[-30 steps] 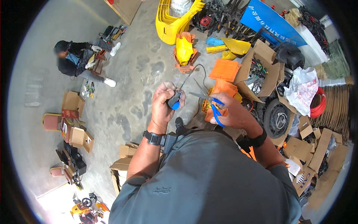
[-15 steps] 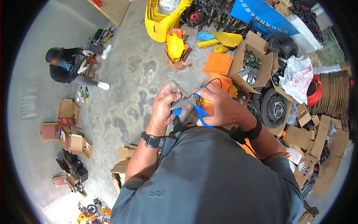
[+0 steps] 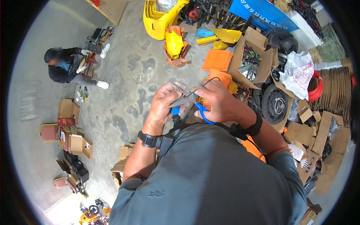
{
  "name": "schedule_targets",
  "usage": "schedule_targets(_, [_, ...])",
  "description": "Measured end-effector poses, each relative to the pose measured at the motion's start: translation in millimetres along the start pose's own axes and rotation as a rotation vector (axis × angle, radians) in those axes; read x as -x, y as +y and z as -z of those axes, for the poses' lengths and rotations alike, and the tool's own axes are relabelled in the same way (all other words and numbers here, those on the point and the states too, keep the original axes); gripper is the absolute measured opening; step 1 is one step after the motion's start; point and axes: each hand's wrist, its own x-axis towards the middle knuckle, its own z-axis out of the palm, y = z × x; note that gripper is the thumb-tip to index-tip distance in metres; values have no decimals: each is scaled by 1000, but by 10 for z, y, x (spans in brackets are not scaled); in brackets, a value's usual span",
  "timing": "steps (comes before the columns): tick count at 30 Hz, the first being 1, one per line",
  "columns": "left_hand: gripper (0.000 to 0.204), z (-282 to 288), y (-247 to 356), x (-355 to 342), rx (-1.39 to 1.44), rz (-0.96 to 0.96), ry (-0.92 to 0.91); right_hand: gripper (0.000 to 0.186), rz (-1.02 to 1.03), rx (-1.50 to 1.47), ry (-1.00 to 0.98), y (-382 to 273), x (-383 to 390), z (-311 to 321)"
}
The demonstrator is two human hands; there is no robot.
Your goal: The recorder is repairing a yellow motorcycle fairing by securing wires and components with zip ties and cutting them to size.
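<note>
Frame centre: left hand [image 3: 165, 103] pinches a thin dark wire [image 3: 204, 83] taut; right hand [image 3: 219, 101], fingers clenched through blue-handled scissors [image 3: 193, 104], aligns blades for cutting.

Head-worn fisheye; steeply downward, close

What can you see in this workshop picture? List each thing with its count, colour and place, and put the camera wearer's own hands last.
Scissors: one, blue handles, held between both hands.
Thin wire: one, dark, at the scissor blades.
Body panels: several, yellow, top centre floor.
Open box: one, brown cardboard, upper right, holds small parts.
Wheel: one, black, right of the hands.
Plastic bag: one, white, upper right.
Seated person: one, dark clothing, upper left floor.
Small boxes: several, brown, left floor.
Left hand: grips the scissors.
Right hand: on the blue handles and wire.
</note>
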Motion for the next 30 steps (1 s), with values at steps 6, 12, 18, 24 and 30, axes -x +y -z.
schedule_targets(6, [17, 21, -7, 61, -39, -1, 28, 47, -53, -64, -9, -15, 58, -59])
schedule_targets(12, [15, 7, -23, 105, -55, -24, 54, 40, -105, -155, -8, 1, 117, -141])
schedule_targets(18, [18, 33, -49, 128, -90, -84, 57, 29, -68, -118, 13, 13, 96, -145])
schedule_targets(24, [29, 54, 5, 116, -117, -106, 57, 17, -34, -109, 36, 12, 39, -149])
schedule_targets(30, [33, 123, -6, 99, -73, -71, 29, 20, -25, -155, 5, 83, 13, -193])
